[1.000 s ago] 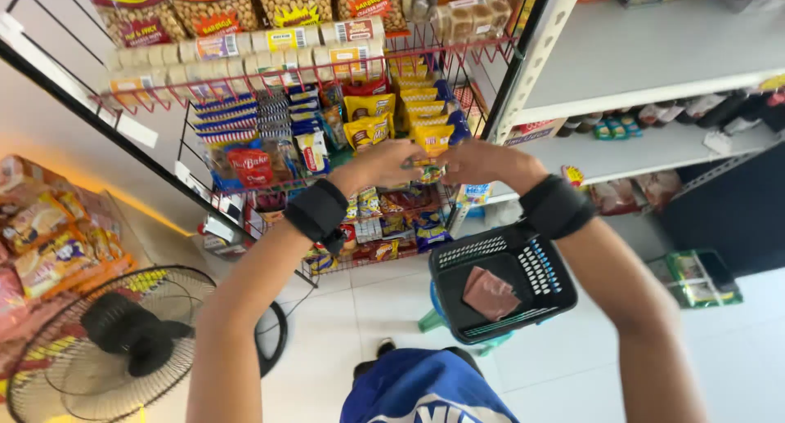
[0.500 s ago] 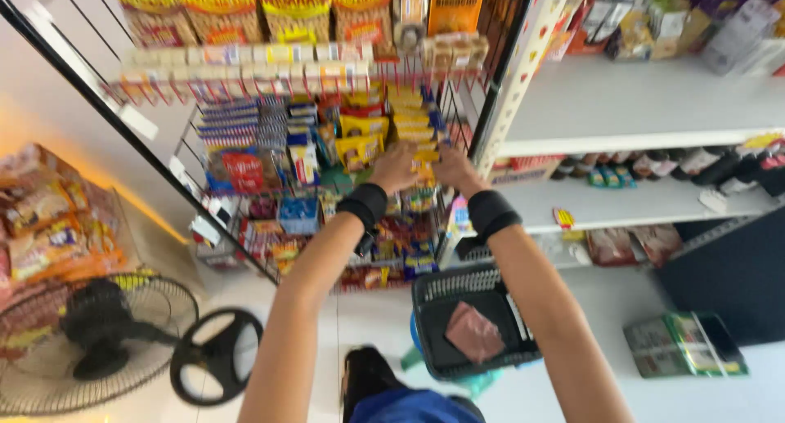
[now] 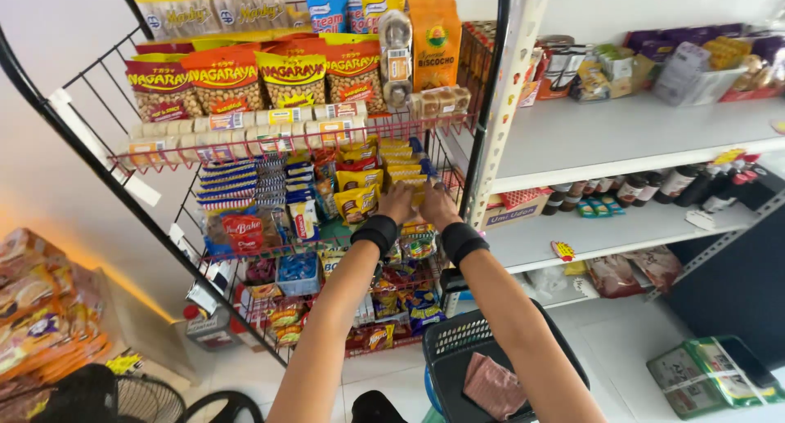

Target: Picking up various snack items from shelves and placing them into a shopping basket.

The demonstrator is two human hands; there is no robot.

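Observation:
My left hand point(image 3: 398, 203) and my right hand point(image 3: 437, 207) are side by side on the middle tier of a wire rack point(image 3: 270, 251). Both wear black wristbands. Their fingers curl onto a row of yellow snack packets point(image 3: 402, 166) standing upright there, and the fingertips are partly hidden among the packets. More yellow packets point(image 3: 358, 201) stand just left of my left hand. Below my right forearm stands a black plastic basket point(image 3: 455, 346) with a pinkish-brown packet point(image 3: 494, 387) lying in it.
Peanut bags point(image 3: 293, 77) and biscuit packs fill the rack's upper tiers. White shelving point(image 3: 621, 137) with jars and bottles runs along the right. A green box point(image 3: 710, 376) lies on the floor at the right, a fan point(image 3: 106, 394) at lower left, and bagged snacks point(image 3: 37, 308) at the left edge.
Both hands have drawn together and reached deeper into the rack, from spread apart in front of it to side by side on the yellow packets. The view has come closer to the rack.

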